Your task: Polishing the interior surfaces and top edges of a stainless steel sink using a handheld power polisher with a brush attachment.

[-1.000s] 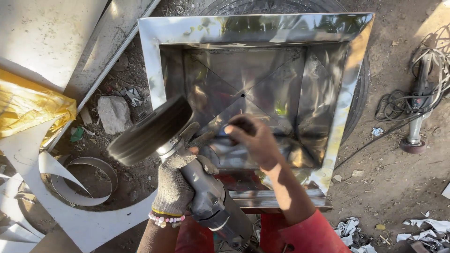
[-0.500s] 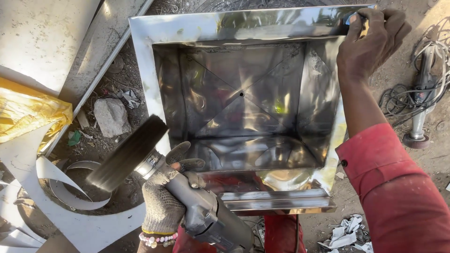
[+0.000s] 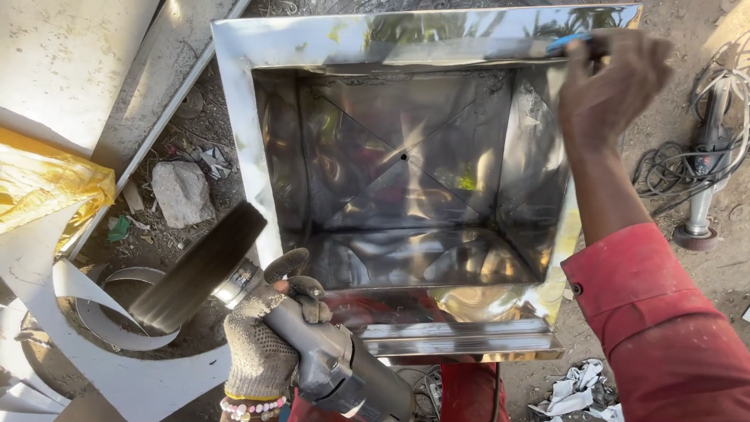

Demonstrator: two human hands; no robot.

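Down low at the near edge, the gloved left hand [image 3: 262, 344] has its grip closed round the body of a grinder [image 3: 312, 352], whose dark disc [image 3: 199, 266] tilts out to the left, just beside the left flange of the steel basin [image 3: 234, 133] but apart from it as far as can be seen. That basin is a deep square box of polished sheet, open side up, with a wide flat rim on all four sides and creased diagonals meeting at a small hole in its floor. The bare right hand [image 3: 609, 86] reaches across to the far right corner of the rim, fingers curled shut on a small blue thing [image 3: 569, 41] pressed at the flange; what it is cannot be told. Its red sleeve [image 3: 664, 328] crosses the right flange. Inside the box the room is open. To the left the ground is crowded: a stone [image 3: 181, 191], curled offcuts of white sheet [image 3: 101, 328], a yellow wrap [image 3: 47, 184] and a pale panel [image 3: 62, 62] hem in the disc's side. To the right, well apart from the rim, a second tool [image 3: 703, 187] lies on the dirt among coiled cable [image 3: 664, 172], with crumpled paper [image 3: 574, 391] near the basin's near right corner.
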